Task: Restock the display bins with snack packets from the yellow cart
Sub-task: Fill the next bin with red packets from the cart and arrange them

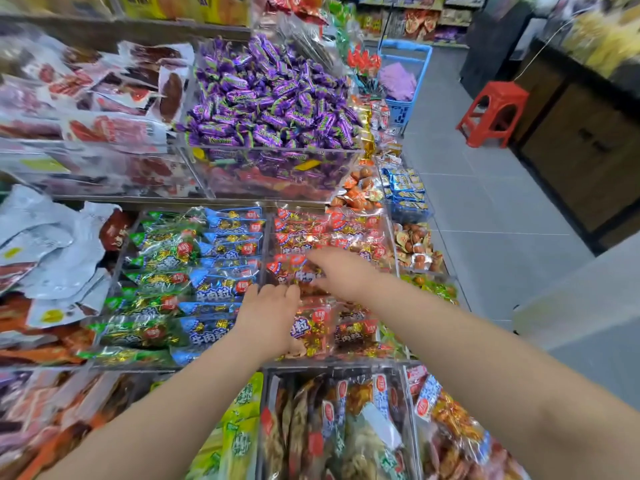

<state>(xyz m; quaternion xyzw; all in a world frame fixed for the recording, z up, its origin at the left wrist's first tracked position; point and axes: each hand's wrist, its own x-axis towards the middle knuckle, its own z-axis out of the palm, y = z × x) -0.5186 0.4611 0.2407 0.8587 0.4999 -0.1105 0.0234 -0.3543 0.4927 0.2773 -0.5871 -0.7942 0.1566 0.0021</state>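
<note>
Smoothing red snack packets (311, 233) in the clear bin (346, 362), the left hand (266, 317) presses with straight fingers (277, 294); the right hand (341, 271), at two o'clock from it, may be pinching one, though that is unclear. Judged best: lay them flat, labels up.

This is a snack shop. Clear display bins (277, 161) rise in tiers, each heaped with wrapped goods: red snack packets (311, 233) under the left hand (268, 308) and right hand (341, 271), blue packets (225, 251) just left of them, purple sweets (270, 95) beyond. Farther off to the right, a blue trolley (405, 48) and a red stool (493, 112) stand on a grey tiled aisle floor (485, 209), with stocked shelves (415, 19) at the far end.
</note>
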